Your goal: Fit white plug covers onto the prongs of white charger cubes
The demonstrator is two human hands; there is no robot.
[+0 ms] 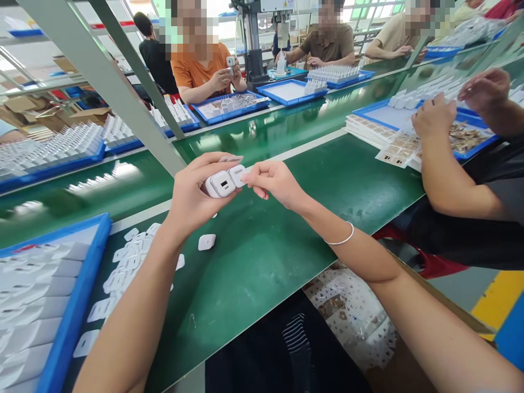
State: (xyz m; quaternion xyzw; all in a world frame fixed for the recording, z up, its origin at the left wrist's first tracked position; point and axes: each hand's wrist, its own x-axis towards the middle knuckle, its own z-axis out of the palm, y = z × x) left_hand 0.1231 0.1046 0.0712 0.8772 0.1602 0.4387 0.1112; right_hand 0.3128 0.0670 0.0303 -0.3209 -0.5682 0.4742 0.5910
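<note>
My left hand (pixel 186 191) is wrapped round a white charger (pixel 216 186), its end face with dark port slots turned towards me. Between the thumb and fingers of my right hand (pixel 276 183) is a small white cover (pixel 238 176) with faint lettering. That cover meets or overlaps the charger's right side; whether the two are joined, I cannot tell. Below my hands, one white cover piece (pixel 207 242) lies alone on the green table (pixel 245 284). Several more loose white covers (pixel 129 262) are scattered beside my left forearm, which hides some of them.
At the left stands a blue tray (pixel 69 322) filled with rows of white housings. A slanted metal post (pixel 110 82) rises beyond my left hand. A co-worker's hands (pixel 436 114) are over a blue tray (pixel 379 113) at the right. Other people sit across the green belt (pixel 286 128).
</note>
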